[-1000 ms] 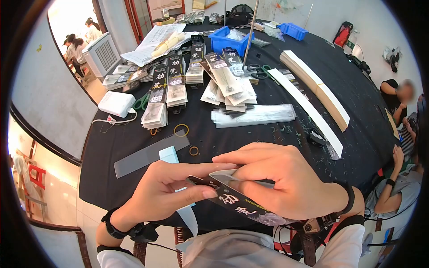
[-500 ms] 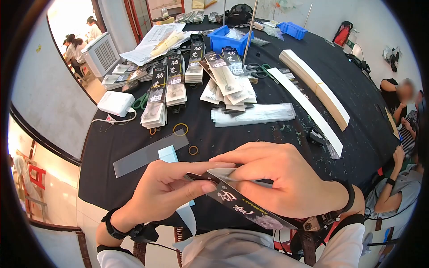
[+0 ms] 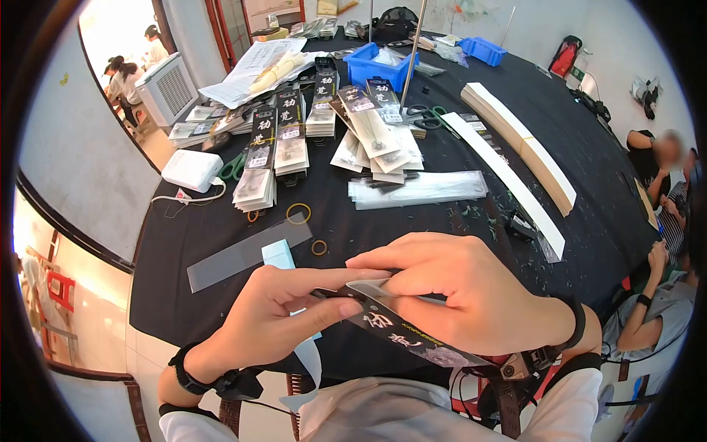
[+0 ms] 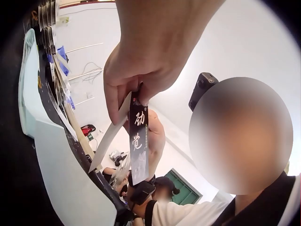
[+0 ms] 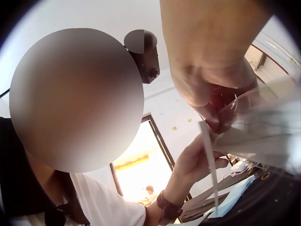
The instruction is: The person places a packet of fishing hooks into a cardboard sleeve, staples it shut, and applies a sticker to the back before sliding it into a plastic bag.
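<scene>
Between the two hands is a folded black card (image 3: 412, 337) with white characters and a pale inside. My left hand (image 3: 276, 306) pinches its folded end, thumb on the printed front. In the left wrist view, the printed panel (image 4: 139, 136) and a white panel (image 4: 113, 134) spread apart below the fingers. My right hand (image 3: 471, 295) reaches in between the panels. The right wrist view shows its fingertips pinching a clear plastic sleeve (image 5: 268, 129) with thin dark lines in it. Under the left hand, a light blue strip (image 3: 278, 255) lies over the table's near edge.
A grey translucent strip (image 3: 236, 261) and rubber bands (image 3: 319, 248) lie ahead of the left hand. Beyond are clear sleeves (image 3: 420, 191), bundles of carded packets (image 3: 291, 132), scissors (image 3: 427, 118) and a blue bin (image 3: 379, 70). Long white strips (image 3: 515, 140) lie to the right.
The black card's printed front tips slightly down, then back up. Both hands keep their hold almost in place. The light blue strip's hanging end has curled a little.
</scene>
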`<state>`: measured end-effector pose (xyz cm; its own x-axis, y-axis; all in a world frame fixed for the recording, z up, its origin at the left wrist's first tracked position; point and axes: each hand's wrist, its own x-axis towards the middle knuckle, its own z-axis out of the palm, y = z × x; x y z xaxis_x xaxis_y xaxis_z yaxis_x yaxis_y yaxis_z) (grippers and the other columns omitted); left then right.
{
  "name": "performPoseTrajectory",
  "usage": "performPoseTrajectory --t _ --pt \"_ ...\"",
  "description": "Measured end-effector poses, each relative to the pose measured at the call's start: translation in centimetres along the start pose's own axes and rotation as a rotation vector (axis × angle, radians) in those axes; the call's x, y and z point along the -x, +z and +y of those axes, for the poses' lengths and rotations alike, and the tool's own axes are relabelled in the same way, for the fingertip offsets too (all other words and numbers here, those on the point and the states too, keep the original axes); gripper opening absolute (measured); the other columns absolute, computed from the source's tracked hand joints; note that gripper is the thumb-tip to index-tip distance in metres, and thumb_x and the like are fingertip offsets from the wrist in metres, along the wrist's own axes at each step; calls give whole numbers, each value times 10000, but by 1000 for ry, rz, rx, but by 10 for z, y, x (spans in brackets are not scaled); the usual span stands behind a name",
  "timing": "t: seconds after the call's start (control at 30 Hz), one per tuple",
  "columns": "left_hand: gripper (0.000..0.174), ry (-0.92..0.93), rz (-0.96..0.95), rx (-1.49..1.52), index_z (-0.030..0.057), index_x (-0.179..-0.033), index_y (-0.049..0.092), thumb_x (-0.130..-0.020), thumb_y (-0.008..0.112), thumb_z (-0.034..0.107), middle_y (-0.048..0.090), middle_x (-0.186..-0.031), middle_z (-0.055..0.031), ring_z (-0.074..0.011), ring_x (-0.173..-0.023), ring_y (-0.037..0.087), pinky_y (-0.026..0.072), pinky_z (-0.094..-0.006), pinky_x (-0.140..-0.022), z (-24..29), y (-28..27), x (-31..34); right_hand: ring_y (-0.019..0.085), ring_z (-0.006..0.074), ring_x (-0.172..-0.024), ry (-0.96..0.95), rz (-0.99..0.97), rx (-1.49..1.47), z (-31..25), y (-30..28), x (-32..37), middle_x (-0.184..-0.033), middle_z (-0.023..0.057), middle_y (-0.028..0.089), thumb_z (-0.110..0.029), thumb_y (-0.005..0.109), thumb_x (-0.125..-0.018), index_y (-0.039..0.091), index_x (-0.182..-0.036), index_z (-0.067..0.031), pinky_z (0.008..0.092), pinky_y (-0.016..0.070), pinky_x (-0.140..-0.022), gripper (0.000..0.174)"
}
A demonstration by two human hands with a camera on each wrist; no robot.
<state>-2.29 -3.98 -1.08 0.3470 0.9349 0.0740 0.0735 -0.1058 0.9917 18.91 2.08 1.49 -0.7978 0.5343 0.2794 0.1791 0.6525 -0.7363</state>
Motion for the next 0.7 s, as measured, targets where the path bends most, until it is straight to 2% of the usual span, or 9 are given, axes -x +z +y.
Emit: performPoseTrajectory --t 0.43,0.5,0.57,0.6,0.63,0.67,0.7 --pt "328 27 23 58 -13 -1195 576 -870 610 22 684 -929 -72 -4 -734 550 431 -150 -570 -4 3 0 582 323 -847 -15 13 0 -1 1 1 -1035 202 624 -69 525 -767 607 -706 47 412 457 -754 154" --pt "325 23 29 56 -5 -1198 578 -875 604 22 682 -910 -57 11 -697 516 399 -140 -539 -3 3 0 581 327 -854 -13 10 -19 1 1 1 -1037 209 622 -72 527 -767 609 -703 40 416 455 -761 153" --pt "322 14 22 54 -2 -1196 581 -876 604 27 678 -893 -42 17 -677 494 379 -138 -526 -3 2 0 600 312 -743 -17 39 -42 4 3 2 -1050 191 629 -71 526 -769 607 -702 41 387 466 -666 154" --pt "318 5 15 52 1 -1194 585 -878 604 31 675 -875 -27 22 -656 473 360 -136 -513 -3 2 0 600 312 -743 -17 39 -42 3 2 2 -1050 191 629 -71 526 -769 607 -702 41 387 466 -666 154" --pt "318 5 15 52 1 -1194 585 -878 604 31 675 -875 -27 22 -656 473 360 -136 -513 0 3 -1 589 292 -660 40 10 -64 0 -1 1 -1057 177 634 -62 528 -768 607 -713 45 364 457 -605 144" --pt "297 -45 49 9 -34 -1155 596 -874 610 63 675 -904 -59 -20 -735 529 420 -169 -601 4 5 -1 577 273 -578 98 -19 -86 -1 -2 1 -1064 164 639 -53 530 -768 608 -724 48 341 447 -543 135" --pt "295 -94 83 -34 -69 -1116 606 -870 617 94 676 -932 -91 -62 -814 584 481 -202 -689 7 6 -2 577 273 -578 98 -20 -86 0 -2 1 -1064 164 639 -53 530 -768 608 -724 48 341 447 -543 135"
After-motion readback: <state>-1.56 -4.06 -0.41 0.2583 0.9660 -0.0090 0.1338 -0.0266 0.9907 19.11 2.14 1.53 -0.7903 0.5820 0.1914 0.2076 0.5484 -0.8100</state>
